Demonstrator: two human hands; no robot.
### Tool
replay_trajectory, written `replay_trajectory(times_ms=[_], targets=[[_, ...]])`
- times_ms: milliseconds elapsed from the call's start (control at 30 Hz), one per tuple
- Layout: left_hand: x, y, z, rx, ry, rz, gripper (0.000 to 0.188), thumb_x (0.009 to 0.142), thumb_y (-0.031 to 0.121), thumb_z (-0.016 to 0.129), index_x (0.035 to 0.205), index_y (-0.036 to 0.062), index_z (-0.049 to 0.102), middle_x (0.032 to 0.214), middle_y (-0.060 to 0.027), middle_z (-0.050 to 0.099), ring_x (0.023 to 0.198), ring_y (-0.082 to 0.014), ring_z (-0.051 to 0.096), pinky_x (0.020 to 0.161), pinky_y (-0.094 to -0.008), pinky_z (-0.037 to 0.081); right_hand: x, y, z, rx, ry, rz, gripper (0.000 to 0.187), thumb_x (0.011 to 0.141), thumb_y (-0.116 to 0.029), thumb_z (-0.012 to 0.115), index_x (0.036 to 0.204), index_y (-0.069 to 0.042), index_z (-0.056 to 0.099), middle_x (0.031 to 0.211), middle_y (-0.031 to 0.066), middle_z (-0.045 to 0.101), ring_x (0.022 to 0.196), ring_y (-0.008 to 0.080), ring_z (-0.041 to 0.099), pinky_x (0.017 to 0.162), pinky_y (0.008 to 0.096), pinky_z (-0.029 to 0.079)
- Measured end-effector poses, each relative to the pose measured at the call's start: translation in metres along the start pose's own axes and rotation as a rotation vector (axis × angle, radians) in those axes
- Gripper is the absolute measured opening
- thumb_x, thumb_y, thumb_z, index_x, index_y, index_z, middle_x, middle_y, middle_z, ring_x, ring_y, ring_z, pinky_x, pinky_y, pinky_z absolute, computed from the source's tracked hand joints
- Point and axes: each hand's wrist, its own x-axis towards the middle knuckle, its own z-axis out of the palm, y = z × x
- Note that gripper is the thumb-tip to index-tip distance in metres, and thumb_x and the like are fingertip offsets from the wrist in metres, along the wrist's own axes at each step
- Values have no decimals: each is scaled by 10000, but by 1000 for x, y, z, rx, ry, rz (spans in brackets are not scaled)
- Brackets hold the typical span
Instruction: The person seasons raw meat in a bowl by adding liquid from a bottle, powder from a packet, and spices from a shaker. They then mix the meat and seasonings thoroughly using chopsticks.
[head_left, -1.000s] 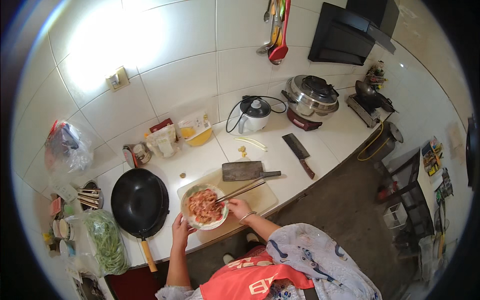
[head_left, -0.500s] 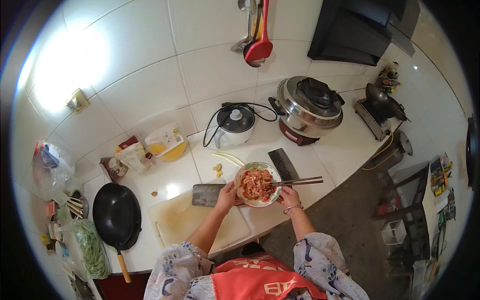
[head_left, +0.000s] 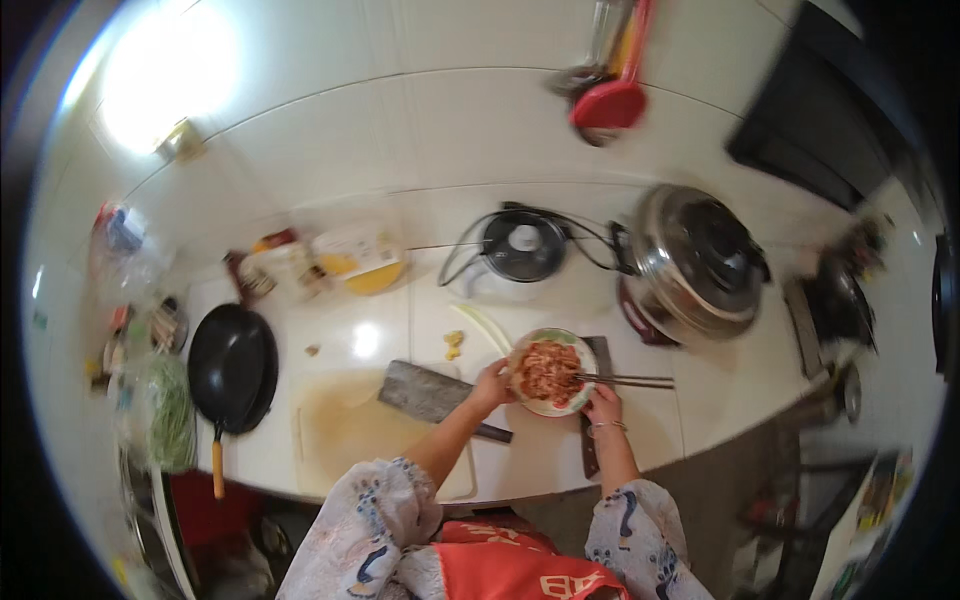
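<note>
A round patterned bowl (head_left: 550, 409) of sliced raw meat (head_left: 549, 371) is held between my two hands above the counter. My left hand (head_left: 493, 388) has its fingers closed on the bowl's left side. At the lower right rim, my right hand (head_left: 602, 407) grips the bowl too. Two dark chopsticks (head_left: 640, 381) lean in the meat and stick out to the right above my right hand. A cleaver (head_left: 430, 393) lies partly on the pale cutting board (head_left: 340, 440), left of the bowl. Another dark cleaver (head_left: 600, 353) lies under the bowl's right side, partly hidden.
Scallion (head_left: 485, 326) and ginger pieces (head_left: 454, 346) lie behind my left hand. Farther back stand a small electric pot (head_left: 523, 250) with its cord and a large steel pot (head_left: 690, 260). On the left are a black wok (head_left: 232, 365) and bagged green vegetables (head_left: 172, 415).
The view has shifted and is blurred at the edges. My hands and the bowl appear farther right in the picture. The left cleaver's handle, hidden before, now shows.
</note>
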Motion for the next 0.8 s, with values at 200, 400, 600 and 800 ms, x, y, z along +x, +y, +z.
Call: replay_trajectory(times_ms=[200,400,600,800], targets=[[6,2,19,7,57,68,364,868,137,458,1226,77,457,859,-99,606,727,-197,615,566,-310,525,-9,-22,3,-44,39,-31,241,886,-52,442,1100,-14,547,992,59,594,809,162,586,653,282,507],[12,-5,10,-34,56,108,377,871,103,426,1247,84,439,794,-81,586,612,-163,577,466,-275,466,3,-17,10,-244,26,-105,242,913,-92,414,1114,-11,521,987,61,586,825,155,579,678,293,508],[-25,10,3,-89,79,41,431,912,163,400,1325,84,307,938,-96,565,751,-173,584,639,-283,500,-34,-21,18,-106,112,-106,279,901,-124,456,1158,-28,504,1033,61,573,843,142,570,699,259,501],[-133,1,-74,-249,166,116,406,889,199,462,1265,75,377,939,-76,556,753,-156,572,629,-275,490,-96,22,23,-229,77,-304,284,866,-133,519,1117,0,525,1040,88,572,853,142,567,763,278,480]])
